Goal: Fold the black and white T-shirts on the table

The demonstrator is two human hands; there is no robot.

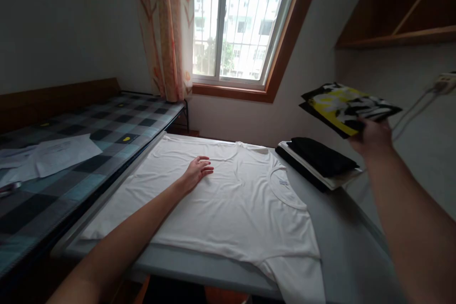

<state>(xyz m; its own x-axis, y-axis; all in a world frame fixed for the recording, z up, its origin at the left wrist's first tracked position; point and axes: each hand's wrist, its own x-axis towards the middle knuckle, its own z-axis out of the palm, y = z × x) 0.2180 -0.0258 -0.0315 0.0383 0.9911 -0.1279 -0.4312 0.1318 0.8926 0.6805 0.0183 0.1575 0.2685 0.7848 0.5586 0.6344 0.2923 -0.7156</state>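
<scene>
A white T-shirt point(228, 199) lies spread flat on the grey table, its round neckline point(283, 183) facing right and one sleeve hanging over the front edge. My left hand point(198, 173) is over the middle of the shirt, fingers apart and nothing in them; whether it touches the cloth I cannot tell. At the right, my right hand point(375, 137) grips the near edge of a flat yellow, black and white patterned sheet point(347, 107), held in the air. That sheet looks doubled, with two layers at its left corner. Below it sits a stack of folded dark and white clothes point(322, 159).
The grey table point(342, 237) runs along the right wall. On the left stands a bed with a checked mattress point(142, 114), papers point(64, 154) lying on it. Behind are a curtain point(167, 33) and a window point(242, 23). A wooden shelf point(409, 35) and a socket with cables point(443, 84) are at right.
</scene>
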